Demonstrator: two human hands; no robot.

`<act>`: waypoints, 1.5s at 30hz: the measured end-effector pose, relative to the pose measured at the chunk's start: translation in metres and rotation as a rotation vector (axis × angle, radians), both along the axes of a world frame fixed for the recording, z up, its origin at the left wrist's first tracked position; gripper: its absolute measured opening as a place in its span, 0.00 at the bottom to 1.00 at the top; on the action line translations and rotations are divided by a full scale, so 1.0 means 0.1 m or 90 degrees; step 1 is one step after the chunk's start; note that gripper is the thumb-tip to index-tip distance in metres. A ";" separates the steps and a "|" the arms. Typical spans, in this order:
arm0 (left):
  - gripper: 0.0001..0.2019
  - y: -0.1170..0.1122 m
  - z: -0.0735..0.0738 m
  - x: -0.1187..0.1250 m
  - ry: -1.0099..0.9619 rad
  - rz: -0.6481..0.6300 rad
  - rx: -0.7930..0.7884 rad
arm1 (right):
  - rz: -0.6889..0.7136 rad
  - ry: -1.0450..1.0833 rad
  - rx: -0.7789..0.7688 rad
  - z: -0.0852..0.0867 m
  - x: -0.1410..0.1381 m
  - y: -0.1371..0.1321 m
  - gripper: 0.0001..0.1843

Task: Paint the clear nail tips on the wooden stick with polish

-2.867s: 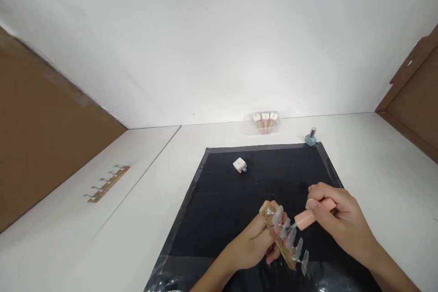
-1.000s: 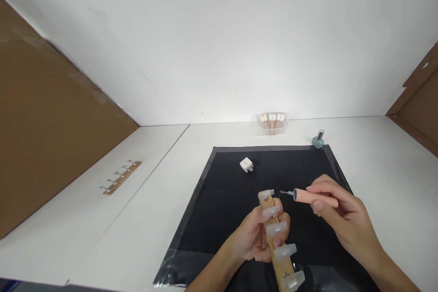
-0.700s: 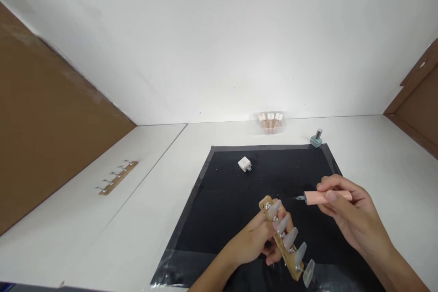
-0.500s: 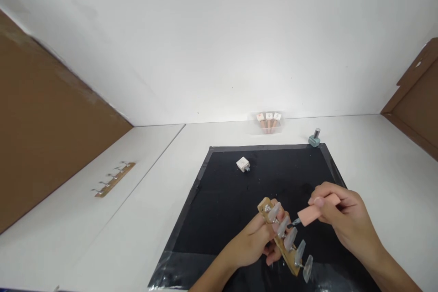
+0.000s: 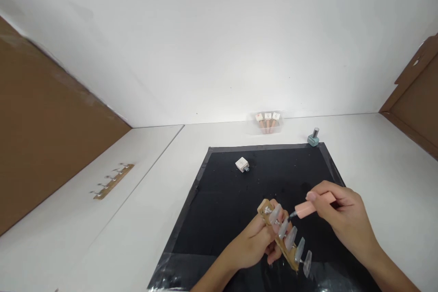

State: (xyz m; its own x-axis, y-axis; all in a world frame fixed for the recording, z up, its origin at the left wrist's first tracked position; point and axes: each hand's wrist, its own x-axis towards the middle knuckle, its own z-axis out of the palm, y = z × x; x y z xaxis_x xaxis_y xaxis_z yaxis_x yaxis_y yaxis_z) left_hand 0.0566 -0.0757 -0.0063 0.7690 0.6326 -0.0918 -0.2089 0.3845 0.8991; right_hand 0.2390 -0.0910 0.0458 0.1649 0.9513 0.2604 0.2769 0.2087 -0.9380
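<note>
My left hand [image 5: 255,244] is closed round a wooden strip [image 5: 280,237] that carries several clear false nail tips [image 5: 290,237], held tilted above a black mat [image 5: 222,205]. My right hand [image 5: 342,219] pinches the pink handle of a nail polish brush [image 5: 310,206]. The brush tip rests against one of the upper nail tips on the strip.
A small white open polish bottle [image 5: 242,164] lies on the mat's far part. A teal bottle [image 5: 313,138] stands at the mat's far right corner. Three pink bottles in a clear box [image 5: 268,122] sit by the wall. A second wooden strip [image 5: 111,181] lies at the left.
The brush went from held away in the air to touching a nail tip. The left hand turned the strip from nearly upright to slanted.
</note>
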 end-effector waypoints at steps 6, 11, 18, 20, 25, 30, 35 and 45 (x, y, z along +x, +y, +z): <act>0.20 0.00 0.00 0.00 0.010 -0.011 0.007 | 0.023 -0.021 0.016 0.01 -0.01 -0.01 0.15; 0.21 0.01 -0.02 0.00 -0.017 -0.008 0.004 | 0.003 0.016 -0.001 0.00 -0.02 -0.02 0.15; 0.21 0.00 0.04 0.02 0.018 0.014 0.044 | -0.019 -0.005 -0.030 0.05 -0.03 -0.01 0.16; 0.21 0.00 0.06 0.03 0.049 0.021 0.053 | 0.025 -0.014 -0.017 0.07 -0.04 -0.01 0.16; 0.22 0.00 0.06 0.03 0.056 0.024 0.062 | -0.009 -0.044 -0.012 0.08 -0.04 -0.02 0.17; 0.21 0.02 0.05 0.01 0.062 0.017 0.004 | 0.041 -0.072 0.039 0.08 -0.04 -0.01 0.16; 0.18 0.06 -0.03 0.02 -0.061 -0.013 -0.097 | -0.015 -0.048 0.058 0.08 -0.05 -0.02 0.14; 0.19 0.07 0.01 0.11 -0.155 -0.043 -0.236 | -0.030 -0.120 0.106 0.11 -0.06 -0.03 0.14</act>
